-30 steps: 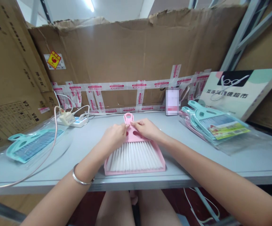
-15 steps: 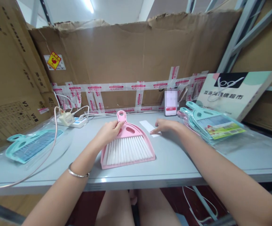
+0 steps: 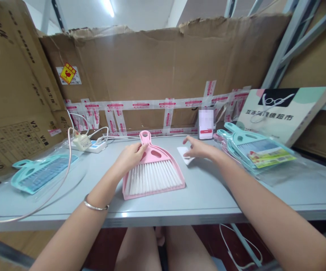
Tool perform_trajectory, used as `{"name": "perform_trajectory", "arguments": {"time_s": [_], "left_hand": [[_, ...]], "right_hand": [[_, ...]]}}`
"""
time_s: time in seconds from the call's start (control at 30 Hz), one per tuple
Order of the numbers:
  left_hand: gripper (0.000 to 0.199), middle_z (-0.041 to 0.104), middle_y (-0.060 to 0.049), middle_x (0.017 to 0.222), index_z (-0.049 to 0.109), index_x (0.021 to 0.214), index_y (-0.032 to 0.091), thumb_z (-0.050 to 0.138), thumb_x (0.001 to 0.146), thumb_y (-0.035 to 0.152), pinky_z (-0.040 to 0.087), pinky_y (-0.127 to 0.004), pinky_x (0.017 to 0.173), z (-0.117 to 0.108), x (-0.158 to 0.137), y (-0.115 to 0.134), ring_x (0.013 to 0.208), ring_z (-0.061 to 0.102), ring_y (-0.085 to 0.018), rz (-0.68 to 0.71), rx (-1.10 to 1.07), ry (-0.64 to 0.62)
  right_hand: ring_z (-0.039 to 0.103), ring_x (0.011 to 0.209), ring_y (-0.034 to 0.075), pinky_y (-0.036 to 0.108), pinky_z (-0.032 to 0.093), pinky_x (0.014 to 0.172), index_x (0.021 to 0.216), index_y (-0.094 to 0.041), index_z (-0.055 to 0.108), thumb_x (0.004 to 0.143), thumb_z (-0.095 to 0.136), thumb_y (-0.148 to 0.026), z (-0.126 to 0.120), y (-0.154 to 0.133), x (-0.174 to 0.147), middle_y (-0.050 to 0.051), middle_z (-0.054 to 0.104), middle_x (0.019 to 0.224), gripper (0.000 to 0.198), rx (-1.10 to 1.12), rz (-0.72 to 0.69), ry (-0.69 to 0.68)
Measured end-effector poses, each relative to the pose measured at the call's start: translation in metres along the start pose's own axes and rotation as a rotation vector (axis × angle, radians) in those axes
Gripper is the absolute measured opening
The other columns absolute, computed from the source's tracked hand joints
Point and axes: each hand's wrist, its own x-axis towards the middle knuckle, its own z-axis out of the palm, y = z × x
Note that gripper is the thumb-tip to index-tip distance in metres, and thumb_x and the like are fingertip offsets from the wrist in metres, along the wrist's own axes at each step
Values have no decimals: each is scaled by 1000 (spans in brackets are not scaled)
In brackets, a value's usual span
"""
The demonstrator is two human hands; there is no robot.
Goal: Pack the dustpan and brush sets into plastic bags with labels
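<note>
A pink dustpan (image 3: 125, 194) lies on the table with a white-bristled pink brush (image 3: 154, 177) nested in it. My left hand (image 3: 131, 156) is closed round the left side of the set near the base of its handle, thumb on top. Right of the set is a small white slip (image 3: 184, 152), flat on the tabletop. Over its right part rests my right hand (image 3: 199, 148), fingers apart and curved, the lower fingertips touching or just above the slip. Part of the slip is hidden beneath these fingers.
Bagged teal dustpan sets (image 3: 253, 145) are stacked at the right, and another teal set (image 3: 43, 175) is at the left. A phone (image 3: 206, 126) leans against the cardboard behind. A cable (image 3: 67, 165) runs from the power strip (image 3: 98, 146) across the left side.
The white slip has shifted right, and less of it shows. My right hand's index finger has lifted and spread from the others. My left hand stays on the dustpan and brush.
</note>
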Motion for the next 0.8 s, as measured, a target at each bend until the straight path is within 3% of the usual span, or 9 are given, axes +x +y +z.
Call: {"name": "perform_trajectory", "arguments": {"time_s": [0.07,0.17,0.23,0.33,0.47,0.57,0.67,0.8], "left_hand": [[39,49,0,57,39,56,20,31,85,44,26,-26,54,0,1,-1,57,45,-17,-16,-15,8],[39,51,-1,59,42,56,20,33,85,45,27,-26,55,0,1,-3,59,46,-18,-41,-49,10],[39,50,0,58,42,56,20,35,84,46,27,-27,55,0,2,-5,59,46,-17,-59,-82,9],[39,49,1,58,43,57,20,39,82,49,28,-27,56,1,5,-9,60,47,-17,-97,-149,13],[34,54,0,68,49,68,18,45,79,50,33,-27,61,0,6,-13,68,53,-18,-150,-313,-9],[30,59,-2,82,50,86,18,46,81,47,39,-27,68,0,4,-10,80,58,-17,-177,-495,-69],[27,60,-4,88,46,95,18,47,83,41,41,-27,71,1,1,-4,84,59,-16,-210,-654,-121],[26,59,-5,89,44,99,18,49,83,37,44,-28,68,4,-3,3,81,59,-16,-236,-804,-184]], "right_hand": [[58,55,15,27,46,54,86,-18,56,61,70,-18,-4,-1,-2,0,61,60,28,149,-56,28],[62,64,14,25,50,62,73,-16,57,72,61,-22,-9,-4,-4,4,65,67,7,369,-124,86],[64,71,13,26,50,69,76,-16,58,74,59,-21,-11,-6,-5,6,68,77,5,469,-156,123],[64,79,14,28,49,75,86,-17,60,68,63,-17,-14,-9,-10,5,68,85,18,585,-257,204],[63,74,16,30,48,72,77,-16,62,59,71,-23,-24,-16,-27,2,67,75,21,679,-420,315],[61,70,15,28,47,67,70,-17,62,60,72,-30,-28,-27,-44,2,66,71,19,637,-522,109],[58,66,14,26,44,59,70,-18,64,65,67,-31,-12,-42,-56,1,64,69,14,466,-601,-149],[50,61,12,26,38,56,69,-18,61,71,57,-16,30,-59,-55,0,60,66,5,242,-776,-117]]}}
